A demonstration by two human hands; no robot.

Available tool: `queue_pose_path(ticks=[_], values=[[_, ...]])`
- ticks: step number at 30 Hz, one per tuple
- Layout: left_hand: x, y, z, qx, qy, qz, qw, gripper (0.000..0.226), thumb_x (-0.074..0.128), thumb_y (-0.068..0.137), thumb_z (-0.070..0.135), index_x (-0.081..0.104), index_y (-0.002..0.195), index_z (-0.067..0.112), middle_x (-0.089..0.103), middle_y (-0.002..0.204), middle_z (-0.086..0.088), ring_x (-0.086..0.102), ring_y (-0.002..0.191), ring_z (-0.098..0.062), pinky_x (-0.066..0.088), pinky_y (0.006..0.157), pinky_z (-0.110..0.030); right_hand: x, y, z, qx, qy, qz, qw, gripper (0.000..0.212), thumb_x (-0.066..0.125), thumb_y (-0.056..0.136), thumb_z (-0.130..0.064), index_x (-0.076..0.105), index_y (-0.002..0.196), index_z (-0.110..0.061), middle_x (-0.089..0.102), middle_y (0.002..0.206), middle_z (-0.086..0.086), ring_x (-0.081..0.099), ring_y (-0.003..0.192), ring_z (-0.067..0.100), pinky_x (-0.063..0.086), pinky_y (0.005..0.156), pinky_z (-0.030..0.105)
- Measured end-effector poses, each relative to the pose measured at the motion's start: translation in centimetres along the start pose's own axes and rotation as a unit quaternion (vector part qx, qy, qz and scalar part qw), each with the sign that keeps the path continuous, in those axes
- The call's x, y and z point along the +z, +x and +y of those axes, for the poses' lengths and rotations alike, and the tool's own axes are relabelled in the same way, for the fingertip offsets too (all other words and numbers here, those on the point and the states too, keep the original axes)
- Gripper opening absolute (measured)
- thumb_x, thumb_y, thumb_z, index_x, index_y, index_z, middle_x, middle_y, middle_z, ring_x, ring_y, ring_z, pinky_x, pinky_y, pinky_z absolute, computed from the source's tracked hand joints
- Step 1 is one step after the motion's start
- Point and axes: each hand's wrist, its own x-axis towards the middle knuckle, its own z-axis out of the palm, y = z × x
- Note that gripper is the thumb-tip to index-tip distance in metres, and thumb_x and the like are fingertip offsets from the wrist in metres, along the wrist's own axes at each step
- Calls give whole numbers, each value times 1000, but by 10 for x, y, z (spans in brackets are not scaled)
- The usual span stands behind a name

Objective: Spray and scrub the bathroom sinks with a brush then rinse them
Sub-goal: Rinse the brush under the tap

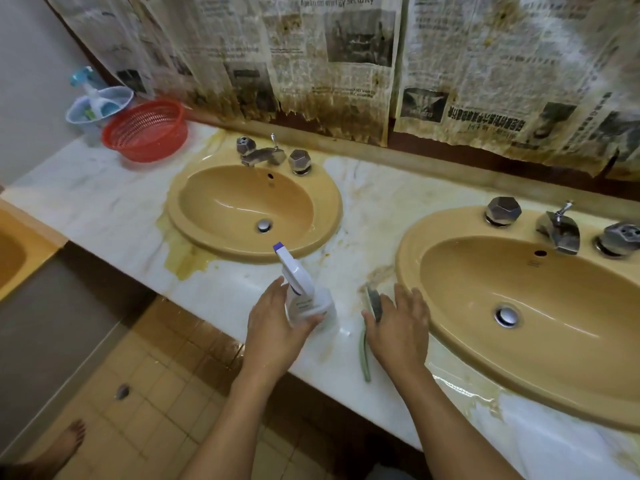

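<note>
Hands at worktop, lower centre.
Left hand grip grasps spray bottle; right hand grip released, flat over brush.

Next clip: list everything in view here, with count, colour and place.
sinks: two, tan, in the counter
tap sets: two, chrome, behind the sinks
counter: one, stained white marble
spray bottle: one, white and purple, between the sinks
brush: one, grey with green handle, by right sink
basket: one, red, counter's back left
pump bottle holder: one, pale blue, behind basket
newspaper: several sheets, stained, hung behind counter
foot: one, bare, on floor tiles, bottom left
hands: left hand grips spray bottle; right hand open over brush
</note>
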Motion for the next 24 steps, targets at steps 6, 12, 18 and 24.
queue_pose_path(ticks=[6,12,18,24], values=[[-12,6,-9,-25,-53,0,998,57,73,85,62,51,131,36,62,113,26,60,102,1,44,72,-16,17,0,-5,-49,-10,95,994,27,76,83,-21,76,109,-11,73,92,4,61,117,37,42,104,50],[-58,12,-51,-23,-64,9,998,53,78,85,52,56,130,34,61,112,27,56,100,5,42,69,-7,27,-3,-50,-66,-15,78,995,29,72,85,-21,74,113,-14,72,85,1,66,89,24,49,90,41],[-130,14,-110,-1,-101,33,994,41,84,83,42,55,110,54,67,102,35,65,93,8,48,66,-10,26,-18,-152,-75,45,100,991,36,73,89,-21,71,125,-14,75,101,2,67,96,24,53,89,42],[-187,22,-161,24,-116,33,992,45,86,81,39,57,110,57,63,106,40,60,101,15,49,75,-15,28,-34,-229,-90,81,123,985,36,70,93,-24,69,127,-15,74,101,3,67,95,26,54,83,44]])
